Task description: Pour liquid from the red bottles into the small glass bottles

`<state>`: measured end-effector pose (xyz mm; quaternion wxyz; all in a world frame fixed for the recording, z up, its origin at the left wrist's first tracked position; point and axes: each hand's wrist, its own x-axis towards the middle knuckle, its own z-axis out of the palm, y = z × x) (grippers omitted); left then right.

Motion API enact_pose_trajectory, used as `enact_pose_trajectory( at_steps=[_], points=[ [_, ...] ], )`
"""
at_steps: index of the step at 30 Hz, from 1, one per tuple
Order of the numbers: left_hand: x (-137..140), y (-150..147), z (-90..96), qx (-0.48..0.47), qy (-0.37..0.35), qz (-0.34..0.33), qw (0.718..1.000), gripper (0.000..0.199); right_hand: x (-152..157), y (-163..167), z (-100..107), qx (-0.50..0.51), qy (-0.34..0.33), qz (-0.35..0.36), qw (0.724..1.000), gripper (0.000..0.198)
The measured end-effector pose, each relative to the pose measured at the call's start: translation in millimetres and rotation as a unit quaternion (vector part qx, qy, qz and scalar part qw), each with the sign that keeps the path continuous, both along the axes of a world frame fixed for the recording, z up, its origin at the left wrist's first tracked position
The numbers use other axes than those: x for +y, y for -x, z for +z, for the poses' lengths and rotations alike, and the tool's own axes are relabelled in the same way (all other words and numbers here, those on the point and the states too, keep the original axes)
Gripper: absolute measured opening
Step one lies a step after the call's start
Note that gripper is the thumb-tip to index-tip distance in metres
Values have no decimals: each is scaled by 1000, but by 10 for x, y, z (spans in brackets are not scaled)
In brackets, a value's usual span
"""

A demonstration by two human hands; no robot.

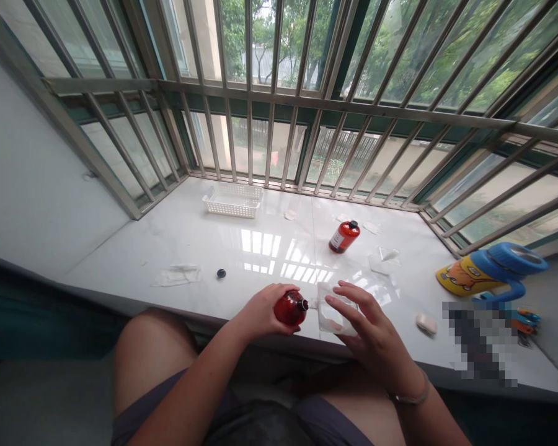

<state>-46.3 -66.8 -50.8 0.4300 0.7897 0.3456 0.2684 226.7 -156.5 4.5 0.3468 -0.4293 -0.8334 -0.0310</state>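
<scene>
My left hand [270, 313] is wrapped around a red-amber bottle [288, 310], whose uncapped neck tilts toward the right. Just beside that mouth, my right hand [365, 319] grips a clear, squarish plastic container [329, 314], thumb side below and fingers over its far side. A small clear spout or lip of the container lies close to the bottle's neck; whether they touch I cannot tell. A black cap [221, 273] lies on the white sill to the left. Farther back stands a second red-amber bottle [344, 237] with a black cap and a pale label.
A white perforated basket [232, 204] sits near the barred window. A crumpled clear wrapper [177, 275] lies at left, another clear plastic piece [385, 260] at right. A blue-and-yellow flask [488, 269] and a pale soap-like block [426, 324] are on the right. The white sill's front edge runs below my hands.
</scene>
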Motion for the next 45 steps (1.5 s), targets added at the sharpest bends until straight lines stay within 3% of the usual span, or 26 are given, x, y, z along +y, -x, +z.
enact_pose_trajectory(
  at_steps=[45],
  points=[
    [8, 12, -3, -9, 7, 3, 1000, 85, 39, -11, 181, -49, 7, 33, 998, 56]
  ],
)
